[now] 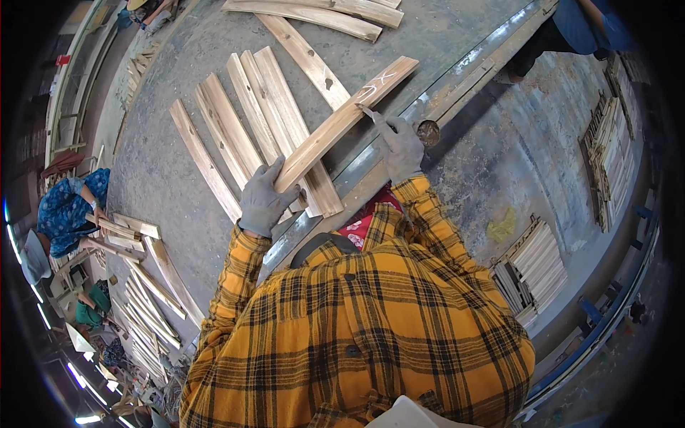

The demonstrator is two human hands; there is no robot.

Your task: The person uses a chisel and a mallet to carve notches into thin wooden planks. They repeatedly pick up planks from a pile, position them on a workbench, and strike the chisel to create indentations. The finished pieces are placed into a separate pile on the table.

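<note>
A long wooden board (335, 132) lies slantwise across other boards, with white hand-drawn marks near its far right end. My left hand (267, 200), in a grey glove, grips its near left end, thumb on one side and fingers on the other. My right hand (398, 146), also gloved in grey, is closed at the board's right edge, finger and thumb round a small pointed thing (366, 111) whose kind I cannot make out. Its tip is close to or touching the board. Several loose boards (228, 132) fan out on the grey table beneath and to the left.
More boards (314, 18) lie at the table's far side. At left, a person in a blue patterned top (71, 207) handles short boards near a pile of strips (146, 314). Stacked boards (535, 264) stand on the floor at right. Another person (585, 28) is at far right.
</note>
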